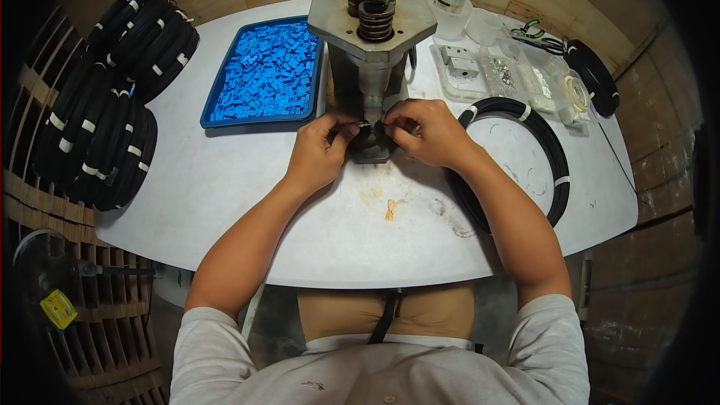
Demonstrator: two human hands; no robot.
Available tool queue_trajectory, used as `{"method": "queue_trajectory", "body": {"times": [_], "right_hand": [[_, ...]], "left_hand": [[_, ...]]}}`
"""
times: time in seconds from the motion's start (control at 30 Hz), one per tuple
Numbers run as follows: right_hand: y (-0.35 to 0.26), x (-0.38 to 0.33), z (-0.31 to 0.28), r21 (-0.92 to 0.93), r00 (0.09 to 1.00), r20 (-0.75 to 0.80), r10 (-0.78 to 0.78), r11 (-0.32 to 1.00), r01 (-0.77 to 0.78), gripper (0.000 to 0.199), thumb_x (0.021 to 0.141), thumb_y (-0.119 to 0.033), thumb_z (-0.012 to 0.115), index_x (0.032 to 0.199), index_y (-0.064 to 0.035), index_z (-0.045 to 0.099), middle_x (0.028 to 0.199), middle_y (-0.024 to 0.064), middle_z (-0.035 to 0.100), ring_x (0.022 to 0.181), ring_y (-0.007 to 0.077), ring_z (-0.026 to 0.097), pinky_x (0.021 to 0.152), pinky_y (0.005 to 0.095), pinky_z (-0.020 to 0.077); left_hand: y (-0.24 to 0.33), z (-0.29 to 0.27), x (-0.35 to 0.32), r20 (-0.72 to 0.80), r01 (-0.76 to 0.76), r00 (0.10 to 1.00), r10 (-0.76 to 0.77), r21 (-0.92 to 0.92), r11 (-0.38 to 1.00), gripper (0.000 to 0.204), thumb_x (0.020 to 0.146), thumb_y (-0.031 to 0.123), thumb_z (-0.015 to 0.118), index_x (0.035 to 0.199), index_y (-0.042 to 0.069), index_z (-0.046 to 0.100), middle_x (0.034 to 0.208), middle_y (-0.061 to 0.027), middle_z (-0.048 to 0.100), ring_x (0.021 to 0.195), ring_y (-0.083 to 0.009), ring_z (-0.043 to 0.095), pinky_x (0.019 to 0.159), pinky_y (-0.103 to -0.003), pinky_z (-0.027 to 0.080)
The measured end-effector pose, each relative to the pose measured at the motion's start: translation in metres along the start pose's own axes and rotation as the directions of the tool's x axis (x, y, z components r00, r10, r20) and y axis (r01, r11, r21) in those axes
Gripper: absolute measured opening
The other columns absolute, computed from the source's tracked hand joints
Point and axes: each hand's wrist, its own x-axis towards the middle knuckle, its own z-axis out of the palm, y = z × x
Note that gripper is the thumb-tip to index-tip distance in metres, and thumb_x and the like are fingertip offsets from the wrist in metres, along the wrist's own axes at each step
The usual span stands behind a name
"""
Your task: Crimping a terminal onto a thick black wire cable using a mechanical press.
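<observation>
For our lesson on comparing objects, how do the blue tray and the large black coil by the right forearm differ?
Shape: the tray is rectangular with rounded corners; the coil is a ring. Colour: the tray is blue; the coil is black with white bands. Contents: the tray holds small blue pieces, while the coil's open middle shows the white table. Shared: both lie on that table, on opposite sides of the metal machine.

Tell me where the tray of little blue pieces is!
In the head view, the blue tray is on the white table, left of the metal press and just beyond the left hand.
</observation>
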Motion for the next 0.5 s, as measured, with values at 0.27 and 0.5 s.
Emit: {"method": "queue_trajectory", "body": {"times": [0.27, 0.5], "right_hand": [[-0.0008, 0.0008, -0.0014, -0.011, 0.999, 0.035, 0.034, 0.999, -0.033, 0.016, 0.087, -0.007, 0.072, 0.101, -0.0002, 0.075, 0.082, 0.0132, 0.074, 0.071, 0.0214, 0.072, 0.07, 0.0329, 0.0591], [0.0004, 0.0011, 0.0002, 0.017, 1.0, 0.012, 0.021, 1.0, -0.021, 0.016, 0.085, -0.009, 0.072, 0.099, -0.002, 0.075, 0.079, 0.014, 0.073, 0.07, 0.0264, 0.071, 0.068, 0.0356, 0.0573]], "left_hand": [[0.003, -0.0005, 0.0, -0.001, -0.002, 1.0, 0.002, 0.031, 1.0, 0.015, 0.098, 0.006, 0.067, 0.109, -0.004, 0.071, 0.097, -0.0127, 0.076, 0.088, -0.0166, 0.071, 0.082, -0.031, 0.056], [0.004, -0.0015, 0.0001, 0.002, -0.005, 1.0, 0.005, 0.024, 1.0, 0.015, 0.099, 0.005, 0.066, 0.11, -0.004, 0.07, 0.097, -0.013, 0.076, 0.089, -0.0176, 0.072, 0.082, -0.031, 0.056]]}}
